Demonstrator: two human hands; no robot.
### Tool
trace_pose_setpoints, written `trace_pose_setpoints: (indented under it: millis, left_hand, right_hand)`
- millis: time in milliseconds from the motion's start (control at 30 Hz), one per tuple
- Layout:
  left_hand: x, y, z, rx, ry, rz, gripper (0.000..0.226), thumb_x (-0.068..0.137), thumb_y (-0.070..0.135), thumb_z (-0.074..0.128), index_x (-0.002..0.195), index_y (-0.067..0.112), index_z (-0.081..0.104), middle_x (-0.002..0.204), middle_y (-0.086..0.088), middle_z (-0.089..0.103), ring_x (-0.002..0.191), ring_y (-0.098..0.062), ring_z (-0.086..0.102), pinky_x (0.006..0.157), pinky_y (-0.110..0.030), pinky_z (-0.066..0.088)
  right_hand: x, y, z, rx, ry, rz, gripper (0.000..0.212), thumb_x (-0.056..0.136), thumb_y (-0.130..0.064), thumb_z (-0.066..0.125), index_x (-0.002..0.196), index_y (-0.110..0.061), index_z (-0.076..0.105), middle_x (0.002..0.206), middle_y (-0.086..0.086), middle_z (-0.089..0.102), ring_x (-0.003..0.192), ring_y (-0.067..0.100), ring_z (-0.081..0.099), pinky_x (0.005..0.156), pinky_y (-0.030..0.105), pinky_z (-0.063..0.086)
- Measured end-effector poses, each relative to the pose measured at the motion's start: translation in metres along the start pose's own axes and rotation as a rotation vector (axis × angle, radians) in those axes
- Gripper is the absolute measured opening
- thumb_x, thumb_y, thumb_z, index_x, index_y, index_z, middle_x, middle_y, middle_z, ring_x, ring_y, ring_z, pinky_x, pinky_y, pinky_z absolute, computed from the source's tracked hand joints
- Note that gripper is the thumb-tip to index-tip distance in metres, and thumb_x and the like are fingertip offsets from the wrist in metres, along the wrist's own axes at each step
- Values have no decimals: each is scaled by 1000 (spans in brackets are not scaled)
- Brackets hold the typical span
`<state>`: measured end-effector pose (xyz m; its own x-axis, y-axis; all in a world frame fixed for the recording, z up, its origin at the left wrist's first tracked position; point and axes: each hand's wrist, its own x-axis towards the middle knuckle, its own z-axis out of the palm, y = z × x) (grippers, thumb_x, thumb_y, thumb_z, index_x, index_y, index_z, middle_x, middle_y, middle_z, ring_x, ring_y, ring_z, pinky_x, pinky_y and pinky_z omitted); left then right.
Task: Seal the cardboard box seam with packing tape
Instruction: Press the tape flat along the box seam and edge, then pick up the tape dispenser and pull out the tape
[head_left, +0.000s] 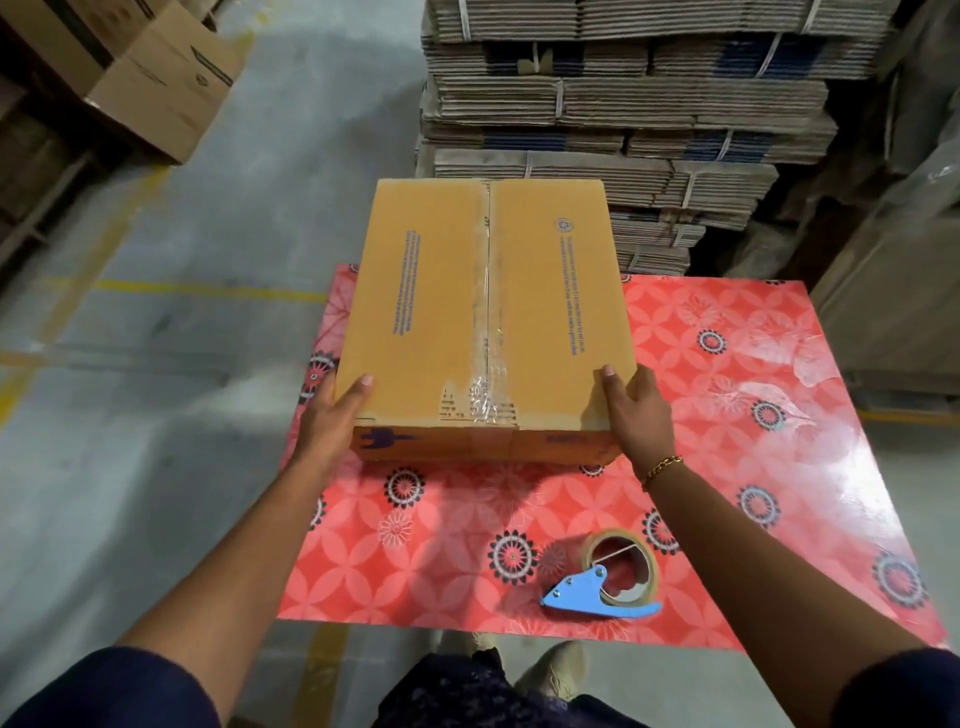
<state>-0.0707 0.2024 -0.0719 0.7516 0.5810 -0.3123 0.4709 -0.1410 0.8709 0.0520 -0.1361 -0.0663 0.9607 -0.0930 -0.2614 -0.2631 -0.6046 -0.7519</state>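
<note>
A closed brown cardboard box (426, 312) with blue print sits at the left part of a red patterned table (727, 415). Clear tape runs along its centre seam (485, 312) and is crinkled at the near end. My left hand (332, 415) grips the box's near left corner, thumb on top. Gripping the near right corner is my right hand (641, 415), which wears a gold bracelet. A roll of clear packing tape in a blue dispenser (613, 577) lies on the table near me, apart from both hands.
Tall stacks of bundled flat cardboard (623, 104) stand right behind the table. More cartons (156, 78) sit at the far left on a grey floor (130, 364) with yellow lines. Wrapped goods (893, 270) rise at the right. My feet (550, 670) are by the table's near edge.
</note>
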Motion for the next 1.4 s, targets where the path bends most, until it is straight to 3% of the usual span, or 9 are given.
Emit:
trace_pose_setpoints:
  millis: [133, 333, 433, 600, 833, 933, 1100, 1267, 1400]
  left_hand:
    - [2, -3, -1, 90, -5, 22, 60, 96, 56, 60, 145, 23, 53, 139, -3, 65, 124, -24, 61, 101, -32, 43]
    - [5, -9, -4, -62, 81, -82, 83, 86, 82, 40, 146, 27, 52, 145, 3, 58, 131, -22, 55, 114, -47, 40]
    - [-10, -46, 5, -293, 173, -240, 92, 81, 92, 26, 144, 31, 55, 142, -6, 64, 128, -30, 61, 110, -51, 45]
    - [-87, -86, 35, 11, 235, -378, 118, 71, 99, 8, 129, 9, 57, 125, -27, 64, 110, -45, 64, 88, -50, 51]
    - [-158, -70, 111, 144, -291, -306, 32, 101, 52, 50, 89, 23, 57, 86, -6, 66, 72, -21, 62, 73, -41, 50]
    - [-179, -61, 139, 222, -421, -240, 39, 79, 67, 57, 90, 30, 62, 96, -3, 72, 84, -20, 65, 86, -43, 53]
    - [-200, -39, 163, 241, -366, -160, 23, 99, 46, 58, 88, 25, 63, 95, -1, 74, 93, -23, 68, 85, -38, 50]
    - [-195, -26, 155, -47, -251, -403, 47, 87, 65, 56, 93, 20, 68, 86, -3, 73, 83, -27, 67, 76, -37, 48]
    - [-201, 12, 154, -221, -460, -570, 51, 94, 61, 52, 96, 15, 74, 85, -8, 78, 88, -29, 71, 85, -43, 57]
  right_hand:
    - [1, 0, -2, -54, -33, -11, 58, 99, -59, 44, 124, -6, 48, 102, 17, 66, 96, 41, 64, 78, 50, 53]
    - [-13, 9, -32, 126, -84, 74, 82, 93, -75, 36, 151, -17, 37, 150, 14, 52, 131, 38, 54, 104, 49, 45]
    - [-33, 47, -52, 141, -52, 128, 89, 83, -85, 36, 140, -17, 46, 129, 13, 65, 107, 32, 68, 96, 61, 51]
    - [-63, 118, -73, -111, -222, 123, 69, 85, -59, 61, 135, -12, 54, 115, 10, 72, 95, 28, 69, 87, 42, 54]
    - [-78, 165, -50, -575, -536, 8, 64, 90, -63, 53, 124, -9, 54, 104, 21, 75, 100, 38, 70, 69, 35, 39]
    - [-80, 167, -38, -609, -519, -22, 44, 94, -42, 56, 116, -4, 54, 106, 25, 73, 99, 41, 69, 69, 36, 41]
    - [-77, 170, -42, -518, -469, -105, 27, 89, -33, 61, 101, -9, 58, 95, 23, 73, 92, 43, 68, 63, 36, 37]
    - [-72, 125, -80, -329, -456, -364, 33, 86, -41, 57, 101, -12, 61, 76, 18, 71, 75, 39, 68, 55, 37, 32]
    - [-65, 57, -112, -174, -424, -588, 50, 77, -49, 47, 109, -13, 61, 64, 10, 67, 57, 27, 58, 54, 42, 39]
